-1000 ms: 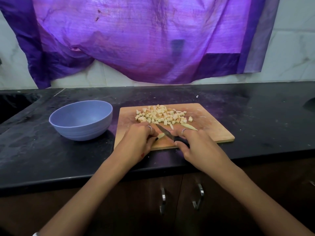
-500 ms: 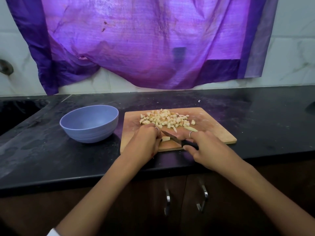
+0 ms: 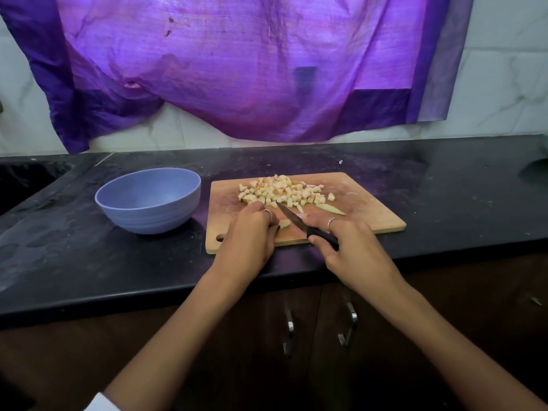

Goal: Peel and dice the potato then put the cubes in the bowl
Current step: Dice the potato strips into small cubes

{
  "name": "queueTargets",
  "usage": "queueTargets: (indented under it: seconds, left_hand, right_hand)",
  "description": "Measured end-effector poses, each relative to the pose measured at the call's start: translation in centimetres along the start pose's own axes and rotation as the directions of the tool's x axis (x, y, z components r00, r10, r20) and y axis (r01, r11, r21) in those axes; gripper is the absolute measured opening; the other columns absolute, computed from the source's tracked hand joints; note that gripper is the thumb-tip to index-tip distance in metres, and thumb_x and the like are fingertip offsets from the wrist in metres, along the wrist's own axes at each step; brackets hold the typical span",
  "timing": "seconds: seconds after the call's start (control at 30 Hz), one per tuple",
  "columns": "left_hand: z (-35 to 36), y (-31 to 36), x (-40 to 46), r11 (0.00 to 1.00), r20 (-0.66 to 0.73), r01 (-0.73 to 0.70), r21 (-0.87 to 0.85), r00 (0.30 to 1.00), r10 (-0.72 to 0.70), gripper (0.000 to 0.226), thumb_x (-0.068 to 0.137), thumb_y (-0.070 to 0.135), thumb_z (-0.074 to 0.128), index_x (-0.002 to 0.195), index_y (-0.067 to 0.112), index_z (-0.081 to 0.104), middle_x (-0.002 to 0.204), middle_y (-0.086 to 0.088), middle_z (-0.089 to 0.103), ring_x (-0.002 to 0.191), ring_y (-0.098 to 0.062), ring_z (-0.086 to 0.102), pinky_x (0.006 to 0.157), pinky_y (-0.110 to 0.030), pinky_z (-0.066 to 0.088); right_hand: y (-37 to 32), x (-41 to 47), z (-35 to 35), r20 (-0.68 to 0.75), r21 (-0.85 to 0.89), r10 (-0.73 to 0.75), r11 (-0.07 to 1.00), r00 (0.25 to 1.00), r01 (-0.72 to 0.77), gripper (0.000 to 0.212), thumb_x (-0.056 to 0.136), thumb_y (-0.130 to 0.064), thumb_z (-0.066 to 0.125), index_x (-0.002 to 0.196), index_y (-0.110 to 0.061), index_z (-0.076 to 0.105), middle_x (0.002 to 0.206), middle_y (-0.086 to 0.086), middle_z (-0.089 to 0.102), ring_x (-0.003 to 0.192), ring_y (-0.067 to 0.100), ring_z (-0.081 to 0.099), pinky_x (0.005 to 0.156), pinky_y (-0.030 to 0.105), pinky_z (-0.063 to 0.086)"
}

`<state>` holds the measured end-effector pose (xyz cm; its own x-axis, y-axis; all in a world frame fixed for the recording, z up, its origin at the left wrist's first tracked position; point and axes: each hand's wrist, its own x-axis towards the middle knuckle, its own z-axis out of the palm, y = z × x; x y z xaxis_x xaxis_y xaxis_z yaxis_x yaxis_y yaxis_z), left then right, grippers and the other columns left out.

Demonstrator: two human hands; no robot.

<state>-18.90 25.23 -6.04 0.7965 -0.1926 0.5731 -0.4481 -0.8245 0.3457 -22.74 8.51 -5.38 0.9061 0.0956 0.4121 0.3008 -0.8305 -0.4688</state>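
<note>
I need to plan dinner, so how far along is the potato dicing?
Most is diced: cubes piled on the board. In hand: left hand holds a strip, right hand grips the knife. Left: another strip, then filling the empty bowl.

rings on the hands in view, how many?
2. One silver ring on a finger of the left hand, which holds a potato piece; one silver ring on the right hand, which grips the black-handled knife. Curled fingers may hide more.

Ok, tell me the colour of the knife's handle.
Black. The knife handle, gripped by the right hand, shows best in the head view.
</note>
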Motion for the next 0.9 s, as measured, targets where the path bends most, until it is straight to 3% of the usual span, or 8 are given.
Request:
queueTargets:
  seconds: [0.07,0.13,0.27,0.33,0.4,0.57,0.7,0.9]
  left_hand:
    - [0.0,-0.2,0.0,1.000,-0.008,-0.012,-0.012,1.000,0.012,0.020,0.093,0.012,0.057,0.104,0.004,0.072,0.091,-0.003,0.055,0.081,-0.014,0.045,0.071,-0.022,0.032]
    - [0.1,-0.2,-0.1,0.999,-0.017,-0.026,-0.020,1.000,0.026,0.020,0.093,0.012,0.057,0.103,0.003,0.071,0.092,-0.005,0.056,0.082,-0.015,0.047,0.070,-0.022,0.032]
    - [0.3,-0.4,0.2,0.999,-0.022,-0.043,-0.021,0.999,0.042,0.019,0.092,0.011,0.058,0.102,0.002,0.072,0.094,-0.008,0.059,0.083,-0.017,0.049,0.069,-0.022,0.032]
    - [0.3,-0.5,0.2,0.998,-0.016,-0.060,-0.019,0.998,0.060,0.019,0.092,0.010,0.057,0.102,0.002,0.072,0.094,-0.007,0.059,0.082,-0.013,0.044,0.068,-0.020,0.030]
    - [0.4,-0.4,0.2,0.996,-0.027,-0.093,-0.003,0.995,0.093,0.018,0.091,0.007,0.058,0.100,0.001,0.072,0.093,-0.008,0.060,0.081,-0.014,0.045,0.070,-0.021,0.031]
    - [0.9,-0.7,0.1,0.990,-0.030,-0.126,0.069,0.991,0.129,0.010,0.083,-0.001,0.063,0.085,-0.003,0.072,0.084,-0.014,0.061,0.080,-0.033,0.057,0.066,-0.037,0.046]
    - [0.9,-0.7,0.1,0.987,-0.029,-0.141,0.075,0.989,0.143,0.009,0.081,-0.002,0.064,0.084,-0.002,0.072,0.082,-0.014,0.062,0.078,-0.033,0.058,0.064,-0.040,0.049]
    - [0.3,-0.1,-0.1,0.991,-0.020,-0.113,0.071,0.993,0.114,0.016,0.087,0.004,0.060,0.098,0.002,0.072,0.094,-0.012,0.062,0.089,-0.028,0.056,0.073,-0.036,0.045]
  right_hand:
    - [-0.1,0.1,-0.1,-0.002,-0.003,-0.011,1.000,1.000,0.011,0.027,0.093,-0.025,0.060,0.118,-0.019,0.065,0.086,-0.018,0.055,0.075,-0.001,0.046,0.059,0.007,0.034]
    - [-0.2,0.1,-0.3,0.000,-0.012,-0.015,1.000,1.000,0.015,0.026,0.092,-0.025,0.060,0.117,-0.018,0.066,0.075,-0.024,0.041,0.065,-0.002,0.039,0.052,0.007,0.033]
    - [-0.3,0.2,-0.4,0.019,-0.044,-0.010,0.999,1.000,0.011,0.024,0.094,-0.026,0.058,0.116,-0.019,0.064,0.073,-0.020,0.038,0.064,0.001,0.038,0.048,0.014,0.030]
    - [-0.5,0.5,-0.4,0.047,-0.055,-0.001,0.998,0.999,0.003,0.023,0.094,-0.027,0.057,0.116,-0.022,0.062,0.075,-0.019,0.038,0.065,0.002,0.039,0.051,0.014,0.025]
    - [-0.8,1.2,-0.5,0.107,-0.065,-0.001,0.998,0.994,0.008,0.030,0.094,-0.026,0.057,0.124,-0.029,0.058,0.087,-0.016,0.047,0.074,0.003,0.042,0.058,0.017,0.030]
    - [-1.1,2.2,-0.8,0.195,-0.077,0.047,0.996,0.980,-0.033,0.035,0.094,-0.026,0.058,0.127,-0.035,0.055,0.122,-0.001,0.059,0.106,0.017,0.054,0.076,0.023,0.035]
    - [-1.4,2.5,-0.8,0.239,-0.096,0.076,0.994,0.968,-0.055,0.032,0.095,-0.026,0.055,0.126,-0.035,0.055,0.116,-0.003,0.052,0.111,0.020,0.053,0.079,0.024,0.036]
    - [-2.7,1.6,0.0,0.175,-0.263,0.000,0.964,0.985,0.047,0.030,0.095,-0.021,0.054,0.124,-0.028,0.056,0.111,0.005,0.060,0.096,0.023,0.058,0.074,0.034,0.049]
